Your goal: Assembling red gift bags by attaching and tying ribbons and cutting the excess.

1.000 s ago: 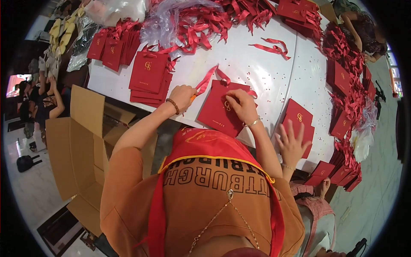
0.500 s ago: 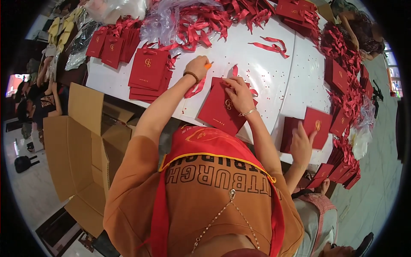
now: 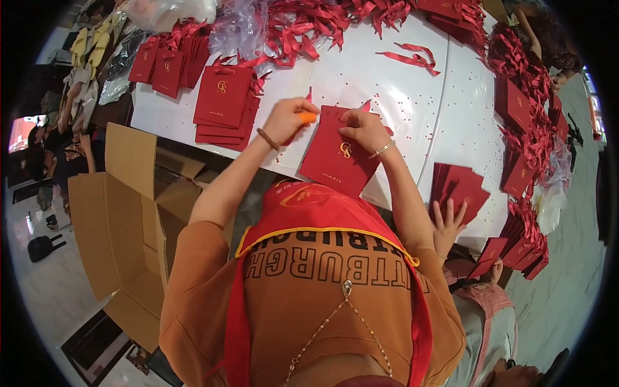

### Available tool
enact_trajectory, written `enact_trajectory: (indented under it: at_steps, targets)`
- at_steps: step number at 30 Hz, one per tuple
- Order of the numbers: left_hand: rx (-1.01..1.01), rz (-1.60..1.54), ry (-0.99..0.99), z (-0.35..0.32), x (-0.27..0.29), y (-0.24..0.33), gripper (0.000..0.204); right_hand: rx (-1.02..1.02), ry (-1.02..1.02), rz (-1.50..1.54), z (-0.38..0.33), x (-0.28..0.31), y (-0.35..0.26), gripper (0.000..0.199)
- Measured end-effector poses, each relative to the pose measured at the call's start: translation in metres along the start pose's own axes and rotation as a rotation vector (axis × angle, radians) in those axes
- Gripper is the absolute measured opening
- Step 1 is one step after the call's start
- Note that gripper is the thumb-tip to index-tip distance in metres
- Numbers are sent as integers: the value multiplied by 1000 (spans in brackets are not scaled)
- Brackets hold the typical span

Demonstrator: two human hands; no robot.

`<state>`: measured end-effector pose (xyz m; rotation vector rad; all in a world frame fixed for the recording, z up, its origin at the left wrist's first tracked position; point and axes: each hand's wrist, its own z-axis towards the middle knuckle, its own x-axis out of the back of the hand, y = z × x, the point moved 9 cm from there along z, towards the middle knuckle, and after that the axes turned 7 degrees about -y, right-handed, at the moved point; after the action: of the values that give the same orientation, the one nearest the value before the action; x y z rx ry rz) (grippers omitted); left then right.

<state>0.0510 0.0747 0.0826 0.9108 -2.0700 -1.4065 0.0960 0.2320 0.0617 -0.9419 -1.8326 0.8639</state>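
Moved since half a second ago: left grip point(image 3: 288, 121), lower and closer to the top edge of the flat red gift bag point(image 3: 335, 158); co-worker's hand point(image 3: 446, 226), which held up a bag and now rests on a fan of red bags point(image 3: 459, 184). Meaning, to my eye: the work in hand is gathering at the gift bag's ribbon end. Listed by size, from where I stand:

Desk point(image 3: 387, 84), one: white, strewn with tiny red dots.

Cardboard box point(image 3: 116, 232), one: flaps open, beside the wearer's left.

Orange-brown shirt point(image 3: 309, 316), one: outlined dark block capitals, upside down from here.

Red apron point(image 3: 322, 216), one: yellow edging, gold ornament across the bib.

Stack of red bags point(image 3: 222, 97), left of the work: ribbon handles; gold monogram on the top bag, finer print beneath, too small to read.

Gift bag in work: flat on the desk before the wearer, between the grips; same gold monogram, tiny line below.

Left grip: closed round an orange handle-like piece point(image 3: 307, 117), kind unclear.

Right grip point(image 3: 365, 131): fingers curled at the bag's upper front; whether anything is pinched, I cannot tell.

Red ribbon point(image 3: 366, 106), one: its end stands up past the bag's top edge.
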Motion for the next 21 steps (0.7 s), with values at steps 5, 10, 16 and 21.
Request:
enact_trajectory:
  at_steps: [5, 10, 16, 21]
  targets:
    - [-135, 228, 40, -1, -25, -8, 13, -37, 15, -72, -5, -6, 0, 30]
    - [-111, 325, 37, -8, -36, -7, 14, 13, 16, -135, -7, -7, -7, 34]
    - [-270, 521, 128, -17, -47, 8, 13, 31, -58, -159, -6, -11, -8, 33]
    - [-276, 533, 187, -25, -48, 16, 12, 122, -48, -4, -7, -14, -4, 35]
